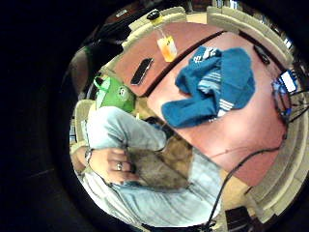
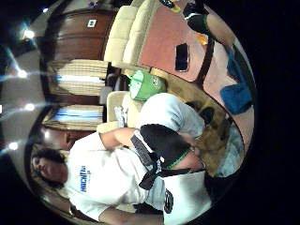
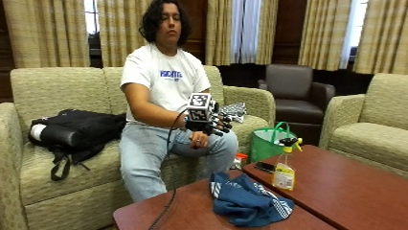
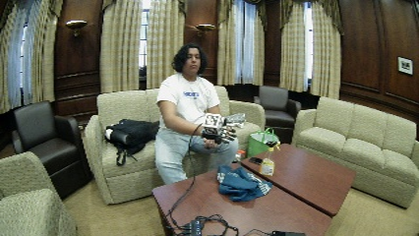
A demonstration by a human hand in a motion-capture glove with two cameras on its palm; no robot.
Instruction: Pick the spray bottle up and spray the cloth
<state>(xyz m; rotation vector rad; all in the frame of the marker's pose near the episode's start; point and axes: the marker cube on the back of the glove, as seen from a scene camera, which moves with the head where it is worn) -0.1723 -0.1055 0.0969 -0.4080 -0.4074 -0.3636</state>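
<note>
Spray bottle (image 3: 284, 167) is seen standing upright on the farther of two red-brown tables (image 3: 357, 191), near its corner, with a dark phone (image 3: 264, 166) lying just beside it. The blue cloth (image 3: 247, 200) is bunched in a heap on the nearer table, close to the gap between the two tops. The gloved right hand (image 3: 207, 125) is held up above the person's lap, well apart from both things; nothing is held in it, and how far its fingers are spread cannot be told. The bare hand (image 1: 112, 165) is rested on the thigh.

Nothing of the task appears to be done yet. Several risks are judged from this layout. The tall, narrow bottle could be tipped if it is struck high during the reach. The phone could be knocked, or wetted by stray mist. If the nozzle is not turned towards the cloth, the table would be sprayed instead.
</note>
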